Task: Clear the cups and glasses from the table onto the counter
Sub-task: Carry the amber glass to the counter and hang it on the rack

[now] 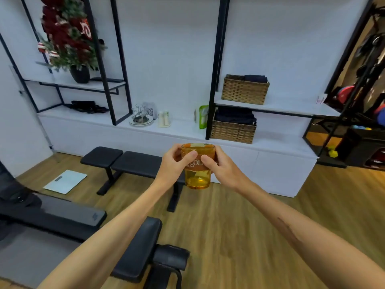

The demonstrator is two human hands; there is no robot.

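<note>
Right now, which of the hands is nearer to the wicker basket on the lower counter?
Right. The right hand grips the amber glass cup on the side toward the lower wicker basket; the left hand grips the cup's far side.

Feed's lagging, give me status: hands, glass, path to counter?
Both hands, left hand and right hand, grip amber glass. Glass upright, midair. Black bench stands before white counter.

- Glass point(198, 165) held up between both hands, left hand point(177, 163), right hand point(220, 165).
- Behind it, the counter point(179, 130).
- Basket point(233, 130) on the counter, right.
</note>
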